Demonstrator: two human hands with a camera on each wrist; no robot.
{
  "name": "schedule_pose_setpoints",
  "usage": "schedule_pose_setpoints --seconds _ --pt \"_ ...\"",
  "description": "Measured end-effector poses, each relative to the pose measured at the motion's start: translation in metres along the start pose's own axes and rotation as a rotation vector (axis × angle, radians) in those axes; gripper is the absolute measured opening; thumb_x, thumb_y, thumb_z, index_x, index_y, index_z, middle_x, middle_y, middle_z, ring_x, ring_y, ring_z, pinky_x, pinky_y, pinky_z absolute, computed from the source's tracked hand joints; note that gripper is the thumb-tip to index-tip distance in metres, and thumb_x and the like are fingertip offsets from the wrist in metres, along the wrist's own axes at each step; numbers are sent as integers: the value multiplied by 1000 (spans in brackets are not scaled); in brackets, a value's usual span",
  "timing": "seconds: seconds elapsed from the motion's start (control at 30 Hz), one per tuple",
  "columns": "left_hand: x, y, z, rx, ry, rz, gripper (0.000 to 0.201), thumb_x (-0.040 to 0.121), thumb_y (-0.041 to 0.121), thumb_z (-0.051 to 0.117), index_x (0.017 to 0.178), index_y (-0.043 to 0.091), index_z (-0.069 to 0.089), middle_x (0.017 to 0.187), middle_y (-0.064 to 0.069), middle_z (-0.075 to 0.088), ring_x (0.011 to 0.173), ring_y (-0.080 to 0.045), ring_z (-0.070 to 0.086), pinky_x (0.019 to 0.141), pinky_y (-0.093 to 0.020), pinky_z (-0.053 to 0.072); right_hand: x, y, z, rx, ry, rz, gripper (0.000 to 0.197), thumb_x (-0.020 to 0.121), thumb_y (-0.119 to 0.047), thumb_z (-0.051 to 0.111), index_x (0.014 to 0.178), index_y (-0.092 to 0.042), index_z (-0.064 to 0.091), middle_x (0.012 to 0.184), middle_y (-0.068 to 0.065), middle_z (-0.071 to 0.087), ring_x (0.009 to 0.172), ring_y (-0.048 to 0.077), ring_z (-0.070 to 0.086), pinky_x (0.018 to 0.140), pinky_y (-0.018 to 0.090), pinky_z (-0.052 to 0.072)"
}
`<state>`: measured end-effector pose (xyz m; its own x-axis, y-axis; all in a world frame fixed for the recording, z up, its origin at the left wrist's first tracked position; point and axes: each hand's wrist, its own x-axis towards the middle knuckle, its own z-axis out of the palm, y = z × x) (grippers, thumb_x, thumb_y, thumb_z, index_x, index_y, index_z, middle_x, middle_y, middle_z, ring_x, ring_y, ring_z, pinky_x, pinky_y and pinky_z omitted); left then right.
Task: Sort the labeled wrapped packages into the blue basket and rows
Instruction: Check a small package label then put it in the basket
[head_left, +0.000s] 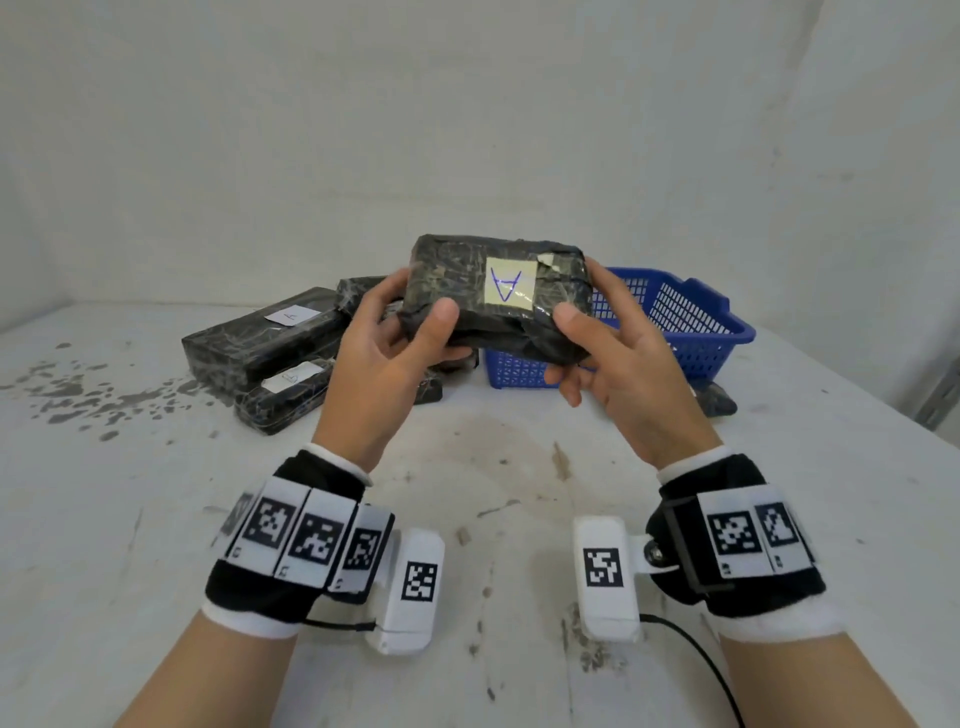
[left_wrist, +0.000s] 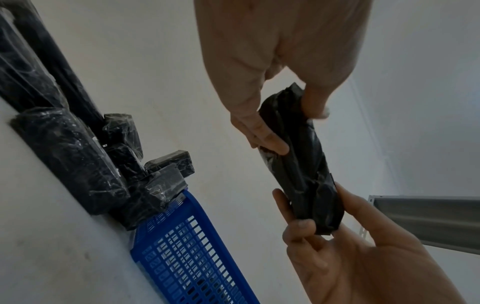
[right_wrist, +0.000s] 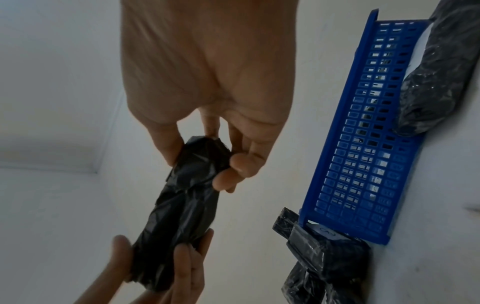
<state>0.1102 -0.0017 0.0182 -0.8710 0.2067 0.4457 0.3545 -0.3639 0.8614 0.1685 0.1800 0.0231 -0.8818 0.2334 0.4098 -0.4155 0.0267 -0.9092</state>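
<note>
White stained table (head_left: 467, 493) is holding a blue basket (head_left: 691, 322) and piled black packages (head_left: 260, 343). Left hand (head_left: 384, 348) and right hand (head_left: 618, 353) are gripping the "A" package (head_left: 498, 296) by its ends, raised above the table.

The package labeled A (head_left: 498, 296) is held above the table (head_left: 467, 519), the left hand (head_left: 379, 353) at its left end and the right hand (head_left: 613, 358) at its right. Behind it on the left lies a pile of packages (head_left: 270, 353) (some stacked on others); the basket (head_left: 691, 322) stands behind on the right, with another package (head_left: 719, 400) beside the basket's right end.
</note>
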Motion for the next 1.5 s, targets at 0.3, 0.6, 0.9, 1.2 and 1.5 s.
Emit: schedule_pose_setpoints --seconds 0.3,0.6,0.9,1.2,1.5 --pt "-5 8 2 -43 -76 -4 67 85 28 59 145 9 37 114 -6 71 104 -25 68 73 -31 58 -2 -4 -2 31 38 1 54 95 -19 65 146 -23 47 100 2 73 61 14 51 53 23 41" --pt "-7 15 0 -55 -143 -22 55 85 22 58 138 9 48 113 -7 70 99 -23 69 68 -30 58 -5 -8 0 14 47 -33 48 98 -16 59 145 -21 48 101 -4 69 63 0 58 52 15 41" --pt "-7 12 1 11 -194 6 62 88 19 56 146 14 38 126 -12 64 113 -25 64 83 -33 57 -8 -14 1 -64 65 -102 53 95 -15 64 145 -23 47 105 -4 66 64 -4 60 55 9 45" --pt "-10 9 6 182 -92 113 69 86 32 65 148 23 35 122 3 67 107 -22 67 85 -62 52 -11 -9 14 -105 95 -154 58 87 -18 76 139 -21 50 123 0 70 114 14 67 98 35 55" --pt "-13 8 10 139 -98 102 63 92 11 61 148 18 33 129 -1 60 111 -15 65 77 -28 58 -14 -10 26 -139 186 -197 64 82 -23 82 138 -21 50 121 -6 69 111 7 67 96 30 55"
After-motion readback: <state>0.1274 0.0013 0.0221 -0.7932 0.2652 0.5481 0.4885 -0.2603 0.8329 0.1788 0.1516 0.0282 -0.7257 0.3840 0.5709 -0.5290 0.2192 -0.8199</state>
